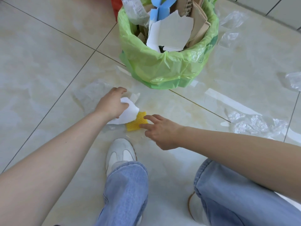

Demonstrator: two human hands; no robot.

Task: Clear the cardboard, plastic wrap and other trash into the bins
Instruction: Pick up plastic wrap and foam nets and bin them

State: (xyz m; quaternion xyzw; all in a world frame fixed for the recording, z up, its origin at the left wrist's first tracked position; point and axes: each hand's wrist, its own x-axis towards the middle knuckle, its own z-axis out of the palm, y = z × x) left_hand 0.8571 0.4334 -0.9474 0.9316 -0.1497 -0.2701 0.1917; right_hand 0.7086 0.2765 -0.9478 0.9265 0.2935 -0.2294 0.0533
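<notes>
My left hand point(112, 104) is shut on a crumpled white paper point(126, 114) just above the tiled floor. Beside it lies a yellow foam net point(136, 121), partly under the paper. My right hand point(160, 131) reaches in from the right with fingers spread, its fingertips touching the net's right edge. Behind them stands a bin lined with a green bag point(164, 62), stuffed with torn cardboard point(197, 22), white card point(171, 32), blue foam point(161, 8) and clear wrap point(135, 10).
Clear plastic wrap lies crumpled on the floor at the right point(254, 123), far right point(294, 80) and behind the bin point(231, 18). A thin clear sheet point(92, 93) lies left of my hand. A red object point(116, 4) stands behind the bin. My white shoe point(120, 152) is below.
</notes>
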